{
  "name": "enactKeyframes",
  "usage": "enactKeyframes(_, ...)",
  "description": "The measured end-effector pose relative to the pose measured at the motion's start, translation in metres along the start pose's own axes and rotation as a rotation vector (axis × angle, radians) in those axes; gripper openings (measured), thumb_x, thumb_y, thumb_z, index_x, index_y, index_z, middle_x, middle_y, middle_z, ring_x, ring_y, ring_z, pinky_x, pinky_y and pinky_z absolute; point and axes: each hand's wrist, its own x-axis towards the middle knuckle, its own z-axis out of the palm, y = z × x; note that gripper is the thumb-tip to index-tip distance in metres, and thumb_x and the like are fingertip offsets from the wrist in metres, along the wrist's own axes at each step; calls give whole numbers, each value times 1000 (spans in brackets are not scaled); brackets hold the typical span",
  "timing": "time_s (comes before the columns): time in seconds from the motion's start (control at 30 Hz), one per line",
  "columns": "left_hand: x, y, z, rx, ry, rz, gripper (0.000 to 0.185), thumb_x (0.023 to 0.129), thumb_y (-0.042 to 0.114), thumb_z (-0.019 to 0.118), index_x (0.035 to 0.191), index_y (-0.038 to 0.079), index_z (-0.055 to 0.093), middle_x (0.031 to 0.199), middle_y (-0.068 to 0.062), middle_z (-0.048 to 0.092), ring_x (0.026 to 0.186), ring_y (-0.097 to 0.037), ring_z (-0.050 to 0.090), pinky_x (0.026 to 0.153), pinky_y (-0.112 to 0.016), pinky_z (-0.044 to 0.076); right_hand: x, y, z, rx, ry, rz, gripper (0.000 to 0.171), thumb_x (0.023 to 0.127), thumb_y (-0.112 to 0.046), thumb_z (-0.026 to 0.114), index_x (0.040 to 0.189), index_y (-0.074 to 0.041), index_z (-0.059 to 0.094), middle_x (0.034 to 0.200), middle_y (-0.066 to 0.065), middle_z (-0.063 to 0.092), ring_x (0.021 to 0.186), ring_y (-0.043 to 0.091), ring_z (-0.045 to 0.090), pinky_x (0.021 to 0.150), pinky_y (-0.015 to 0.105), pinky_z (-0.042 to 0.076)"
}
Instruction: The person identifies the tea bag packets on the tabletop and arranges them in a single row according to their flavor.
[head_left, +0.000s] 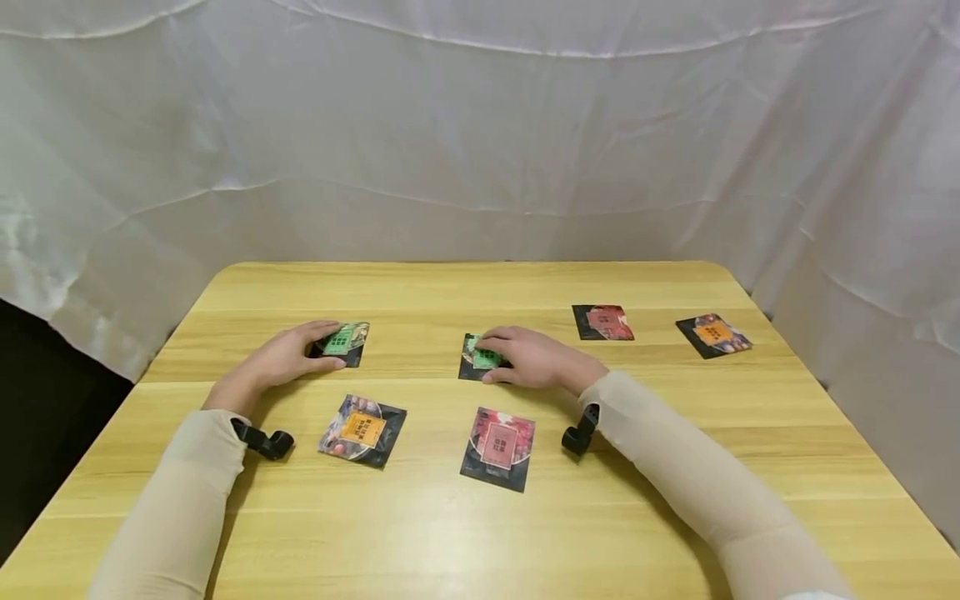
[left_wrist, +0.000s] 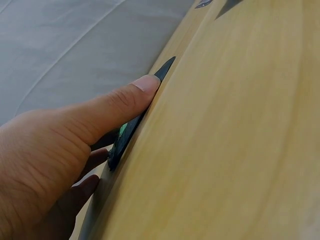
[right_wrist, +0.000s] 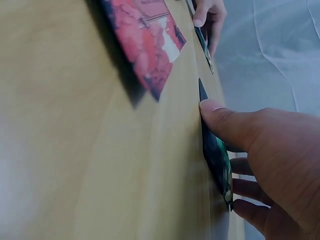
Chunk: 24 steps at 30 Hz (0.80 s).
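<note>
My left hand [head_left: 281, 357] reaches to a flat black sachet with a green label [head_left: 351, 342] at the table's left. Its thumb is on the near edge and its fingers on the far edge, gripping the sachet [left_wrist: 131, 131] across. Further right, my right hand [head_left: 536, 358] holds a second green-label sachet [head_left: 483, 360] the same way. In the right wrist view, the thumb presses one edge of that sachet [right_wrist: 214, 155] and the fingers lie along the other. Both sachets are low at the tabletop; the hands partly cover them.
Two sachets lie nearer the front: an orange-label one [head_left: 363, 428] on the left and a red one [head_left: 498, 450] in the middle. At the back right are another red sachet [head_left: 604, 322] and an orange-label sachet [head_left: 713, 335]. A pale curtain [head_left: 480, 167] hangs behind the wooden table [head_left: 420, 533].
</note>
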Motion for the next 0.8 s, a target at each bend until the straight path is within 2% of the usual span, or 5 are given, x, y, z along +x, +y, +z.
enactKeyframes(0.5, 4, 0, 5, 4, 22, 6, 85, 90, 57, 63, 152, 6, 35, 153, -25, 30, 137, -49, 28, 110, -64, 23, 40, -10, 3, -1, 3, 10, 66, 96, -54, 54, 149, -18, 43, 151, 4, 41, 139, 23, 36, 115, 38, 28)
enactKeyframes(0.8, -1, -2, 3, 10, 28, -10, 86, 89, 57, 64, 152, 6, 35, 153, -26, 30, 137, -49, 28, 109, -65, 23, 64, -20, 0, 26, -20, -13, 66, 95, -52, 57, 149, -17, 43, 152, 4, 40, 140, 23, 35, 115, 38, 27)
